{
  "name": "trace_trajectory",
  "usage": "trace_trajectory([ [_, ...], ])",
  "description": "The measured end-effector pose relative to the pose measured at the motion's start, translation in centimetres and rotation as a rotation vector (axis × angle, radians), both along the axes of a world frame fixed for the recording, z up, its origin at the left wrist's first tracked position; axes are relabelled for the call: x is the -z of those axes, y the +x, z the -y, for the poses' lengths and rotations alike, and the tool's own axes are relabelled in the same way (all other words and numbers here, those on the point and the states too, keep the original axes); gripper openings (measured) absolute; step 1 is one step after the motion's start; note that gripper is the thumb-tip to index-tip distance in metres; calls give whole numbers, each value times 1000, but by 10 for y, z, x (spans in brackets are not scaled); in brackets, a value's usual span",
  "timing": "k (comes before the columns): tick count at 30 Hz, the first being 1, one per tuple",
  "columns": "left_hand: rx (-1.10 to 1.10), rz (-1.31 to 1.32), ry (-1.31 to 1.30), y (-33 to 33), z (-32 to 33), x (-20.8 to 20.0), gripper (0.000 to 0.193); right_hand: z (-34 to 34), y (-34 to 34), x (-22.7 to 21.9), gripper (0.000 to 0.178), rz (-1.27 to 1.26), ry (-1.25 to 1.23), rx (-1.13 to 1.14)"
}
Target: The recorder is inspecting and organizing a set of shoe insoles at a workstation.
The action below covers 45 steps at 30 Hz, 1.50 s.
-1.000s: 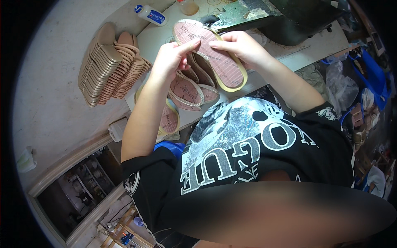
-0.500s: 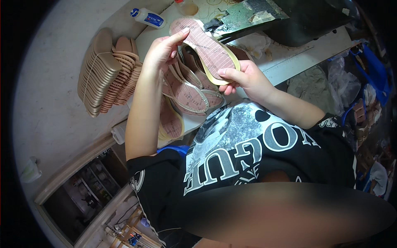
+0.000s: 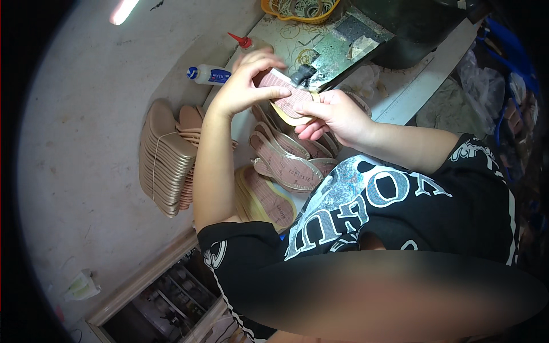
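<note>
Both hands hold a pinkish-brown insole [image 3: 287, 104] with a pale yellow rim. My left hand [image 3: 247, 86] grips one end, its thumb pressed on top; its other fingers are blurred and partly hidden. My right hand [image 3: 341, 116] pinches the opposite end, thumb above and fingers beneath. The insole's far edge lies against or just beside a small black machine part [image 3: 303, 75] at the corner of a green, worn metal plate [image 3: 337, 54]; contact is hard to tell. Below my hands lie several metallic-edged insoles [image 3: 297, 171] and yellow-rimmed ones [image 3: 269, 200].
A stack of gold soles [image 3: 166, 160], tied with string, leans by the wall at left. A white bottle [image 3: 211, 75] and a red-tipped bottle [image 3: 245, 42] are near my left hand. At the back sits a yellow basket [image 3: 309, 19]. Plastic bags [image 3: 480, 86] hang at right.
The view has shifted, so the bench appears lower and further right. The insole has come up to the black machine part, and my left hand has moved from its tip to wrap its side.
</note>
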State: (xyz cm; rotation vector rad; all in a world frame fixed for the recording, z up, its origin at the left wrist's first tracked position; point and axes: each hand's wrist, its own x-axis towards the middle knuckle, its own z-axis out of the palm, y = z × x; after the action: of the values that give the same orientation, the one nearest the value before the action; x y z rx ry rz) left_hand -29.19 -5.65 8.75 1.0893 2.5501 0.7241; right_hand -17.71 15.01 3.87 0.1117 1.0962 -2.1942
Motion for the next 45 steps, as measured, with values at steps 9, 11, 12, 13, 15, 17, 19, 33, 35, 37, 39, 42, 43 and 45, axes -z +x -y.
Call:
trace_trajectory([
  [9, -148, 375, -78, 10, 7, -13, 41, 2, -4, -10, 42, 7, 51, -4],
  [11, -210, 428, -75, 17, 10, -8, 39, 0, -6, -11, 43, 27, 73, -7],
  [12, -239, 458, -99, 22, 9, -9, 38, 1, -7, -8, 44, 21, 82, -4],
  [13, -246, 454, -109, 27, 8, -12, 38, 2, -9, -6, 44, 18, 70, -8],
  [15, -379, 545, -129, 39, 3, -16, 25, 1, -11, -1, 44, 14, 85, -32],
  [17, -399, 530, -150, 48, 3, -15, 25, 2, -14, 1, 43, -16, 103, -41],
  [19, -451, 476, -94, 56, 6, -9, 39, 4, -18, 4, 42, -33, 110, -57],
  [33, -731, 595, 34, 68, 19, 12, 39, 27, -52, 13, 36, -107, 78, -126],
  [35, -778, 666, 75, 68, 14, 4, 38, 28, -56, 15, 36, -142, 91, -150],
  [37, -801, 746, 82, 68, 16, 0, 33, 31, -60, 17, 36, -151, 72, -155],
  [39, -812, 749, 106, 66, 20, 3, 37, 30, -60, 13, 36, -152, 118, -153],
  [42, -864, 786, 112, 72, 8, -3, 42, 23, -60, 19, 35, -178, 88, -179],
  [43, -883, 825, 124, 74, 3, -4, 43, 19, -58, 21, 33, -189, 80, -180],
  [45, -906, 874, 138, 75, 2, -2, 45, 13, -51, 24, 32, -208, 84, -185],
])
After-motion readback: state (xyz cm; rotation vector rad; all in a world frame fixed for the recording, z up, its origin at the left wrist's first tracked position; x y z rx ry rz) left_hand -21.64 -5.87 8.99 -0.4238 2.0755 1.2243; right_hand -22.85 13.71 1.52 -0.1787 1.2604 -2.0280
